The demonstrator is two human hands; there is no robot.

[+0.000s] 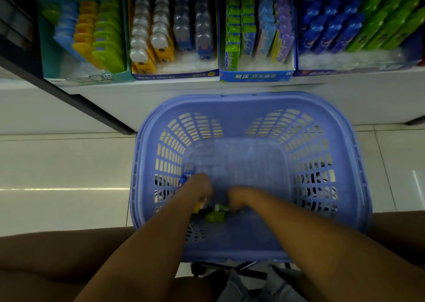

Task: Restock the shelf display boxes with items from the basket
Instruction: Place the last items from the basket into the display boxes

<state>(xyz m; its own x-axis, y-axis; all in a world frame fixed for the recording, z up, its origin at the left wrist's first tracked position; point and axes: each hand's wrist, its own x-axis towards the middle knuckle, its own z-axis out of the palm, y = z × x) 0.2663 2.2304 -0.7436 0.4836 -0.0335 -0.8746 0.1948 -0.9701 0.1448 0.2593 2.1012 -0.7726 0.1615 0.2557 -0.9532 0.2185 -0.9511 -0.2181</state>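
Note:
A lavender plastic basket [250, 104] stands on the floor below the shelf. Both my hands reach down into its near end. My left hand [199, 189] is curled around small packaged items, with a blue one [185, 179] showing above the knuckles and a yellow bit below. My right hand [238, 197] is bent downward with its fingers hidden, beside a green item [216, 216] on the basket floor. On the shelf stand display boxes: a teal box [92, 77], a box of clear-topped items [174, 74] and a blue box of green and purple packs [255, 76].
A fourth display box [345, 70] at the right holds blue and green packs. The white shelf front [161, 99] is just behind the basket. A dark shelf post [69, 90] runs diagonally at the left. Pale floor tiles [64, 163] lie to the left. My knees flank the basket.

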